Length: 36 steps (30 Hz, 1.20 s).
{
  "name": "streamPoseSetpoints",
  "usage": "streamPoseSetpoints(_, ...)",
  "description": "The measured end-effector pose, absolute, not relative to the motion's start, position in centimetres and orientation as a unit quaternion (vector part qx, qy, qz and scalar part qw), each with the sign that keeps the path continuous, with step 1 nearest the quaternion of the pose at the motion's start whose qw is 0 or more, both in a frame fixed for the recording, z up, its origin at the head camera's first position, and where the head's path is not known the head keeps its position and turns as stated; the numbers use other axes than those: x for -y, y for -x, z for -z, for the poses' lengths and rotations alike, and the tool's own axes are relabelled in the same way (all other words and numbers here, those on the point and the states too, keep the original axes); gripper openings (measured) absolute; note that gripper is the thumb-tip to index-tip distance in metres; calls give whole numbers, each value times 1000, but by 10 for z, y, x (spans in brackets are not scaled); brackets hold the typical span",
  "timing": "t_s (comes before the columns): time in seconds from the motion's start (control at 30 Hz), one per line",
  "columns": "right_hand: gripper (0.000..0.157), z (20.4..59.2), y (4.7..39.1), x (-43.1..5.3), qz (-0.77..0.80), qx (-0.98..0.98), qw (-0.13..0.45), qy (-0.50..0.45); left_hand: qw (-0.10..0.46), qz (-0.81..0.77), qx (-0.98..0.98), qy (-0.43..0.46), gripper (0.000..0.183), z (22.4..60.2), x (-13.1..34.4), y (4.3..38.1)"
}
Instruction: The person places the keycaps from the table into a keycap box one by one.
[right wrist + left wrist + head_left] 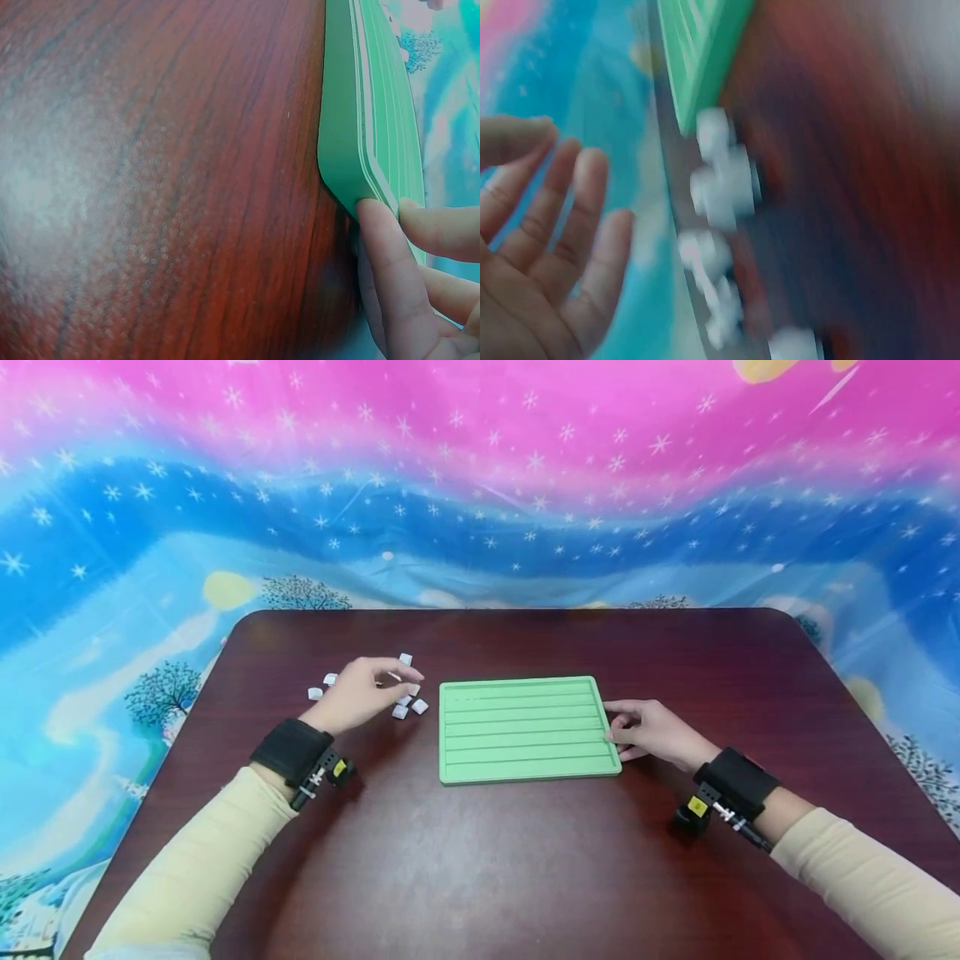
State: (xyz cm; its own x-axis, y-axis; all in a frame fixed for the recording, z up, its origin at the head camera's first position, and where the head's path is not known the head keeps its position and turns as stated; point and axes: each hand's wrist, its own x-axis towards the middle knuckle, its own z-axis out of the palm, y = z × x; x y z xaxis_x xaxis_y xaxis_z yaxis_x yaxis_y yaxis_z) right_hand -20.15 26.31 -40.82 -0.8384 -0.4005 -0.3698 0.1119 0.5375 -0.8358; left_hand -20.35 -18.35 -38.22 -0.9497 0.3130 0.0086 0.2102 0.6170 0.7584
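A shallow light-green tray (525, 770) with raised lengthwise ridges lies flat on the dark wooden table. My right hand (654, 732) pinches its right edge, with a fingertip (379, 225) against the outer wall and another at the rim. Left of the tray, my left hand (363, 693) hovers over small white square pieces (401, 712), partly hiding the group. Its fingers are loosely bent, thumb apart from them. In the left wrist view the left hand (551, 262) shows nothing between its fingers, beside a blurred row of white pieces (727, 187).
Two more white pieces (315, 693) lie to the left of the left hand. The reddish-brown table (480, 877) has rounded far corners. Behind it hangs a pink and blue printed cloth (480, 485). Both wrists wear black straps (291, 752) with small cameras.
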Motion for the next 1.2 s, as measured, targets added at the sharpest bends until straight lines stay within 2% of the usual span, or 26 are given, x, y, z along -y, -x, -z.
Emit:
streamPoseSetpoints(0.13,68,408,202,-263,470,-837,269,76,42,-350,-919,-175,21,389,201,215)
streamPoseSetpoints(0.4,69,409,202,-263,472,-836,269,73,51,-222,-946,-231,21,397,203,229)
streamPoseSetpoints(1.2,68,408,201,-262,479,-831,272,74,75,-198,-944,-253,21,399,192,234)
